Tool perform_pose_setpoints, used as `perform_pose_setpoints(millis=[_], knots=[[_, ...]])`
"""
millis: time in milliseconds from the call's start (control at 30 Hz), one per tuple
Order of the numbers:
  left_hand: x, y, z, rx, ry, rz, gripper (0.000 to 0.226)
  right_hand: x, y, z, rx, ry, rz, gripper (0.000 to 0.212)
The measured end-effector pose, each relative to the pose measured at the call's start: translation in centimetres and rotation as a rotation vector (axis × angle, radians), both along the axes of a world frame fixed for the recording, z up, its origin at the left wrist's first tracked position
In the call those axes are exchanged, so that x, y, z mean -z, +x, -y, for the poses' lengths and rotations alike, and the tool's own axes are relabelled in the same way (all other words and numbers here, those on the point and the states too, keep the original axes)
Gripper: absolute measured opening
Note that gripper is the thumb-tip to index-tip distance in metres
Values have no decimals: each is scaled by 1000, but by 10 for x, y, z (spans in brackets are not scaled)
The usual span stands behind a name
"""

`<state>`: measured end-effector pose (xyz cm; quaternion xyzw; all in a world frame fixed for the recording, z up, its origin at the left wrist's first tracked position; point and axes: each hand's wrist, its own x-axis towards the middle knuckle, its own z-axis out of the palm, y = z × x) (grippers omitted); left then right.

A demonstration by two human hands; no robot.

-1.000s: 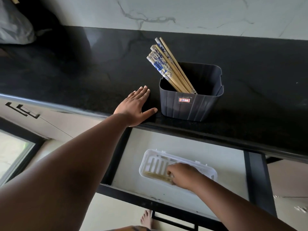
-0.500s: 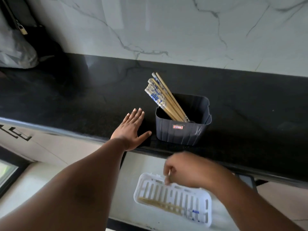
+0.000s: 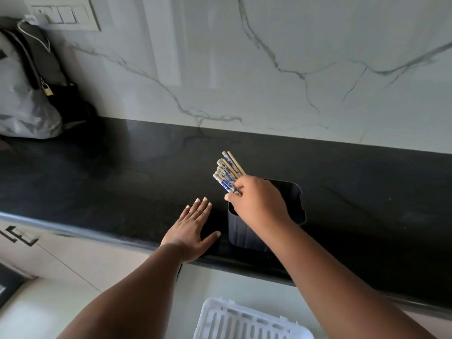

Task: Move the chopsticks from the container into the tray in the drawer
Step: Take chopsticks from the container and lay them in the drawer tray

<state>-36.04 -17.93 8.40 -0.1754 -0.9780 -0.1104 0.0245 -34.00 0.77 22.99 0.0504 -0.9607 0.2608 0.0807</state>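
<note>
Black worktop (image 3: 122, 182) carries the dark container (image 3: 291, 204) near its front edge. Right hand (image 3: 256, 204) closes around the chopsticks (image 3: 226, 176) standing inside; left hand (image 3: 192, 231) lies flat, fingers apart. Better to lift straight up, then lower gently into the white tray (image 3: 244, 321).

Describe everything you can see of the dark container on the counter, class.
The container is a dark grey, plastic-looking tub with rounded corners and faint vertical ribs on its near wall. It stands upright on the black countertop, near the front edge, its top open. A bundle of chopsticks leans out at its back-left corner. The right hand reaches over its rim, closing on them and hiding much of it. The left hand lies flat beside it, not touching.
</note>
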Motion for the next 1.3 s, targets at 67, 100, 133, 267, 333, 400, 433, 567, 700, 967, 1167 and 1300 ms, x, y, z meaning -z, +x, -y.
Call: perform_pose_setpoints(millis=[67,100,133,267,333,400,433,567,700,967,1167,1300], knots=[[0,0,0,-3,2,5,85,2,-1,5,17,23,-29,26],[1,0,0,-5,5,6,85,3,-1,7,23,36,-39,25],[1,0,0,-6,5,7,84,3,-1,8,26,49,-48,24],[1,0,0,-10,3,13,84,2,-2,9,34,76,-80,22],[1,0,1,-12,2,17,84,2,-3,7,28,74,-90,23],[1,0,1,-13,2,15,83,2,-4,4,18,58,-90,24],[1,0,1,-12,3,15,83,1,-5,3,10,48,-90,24],[-1,1,0,-5,26,4,82,-14,-7,-12,-18,23,-94,15],[-3,3,0,2,47,4,80,-60,-5,-47,-80,-294,-53,9],[2,8,3,-12,107,-19,92,-158,13,-77,-136,-942,-183,13],[-99,-4,-9,75,380,-405,87,-188,29,-76,-21,-1004,-112,6],[-204,-5,-29,546,297,-882,50,-190,34,-66,53,-1114,-10,11]])
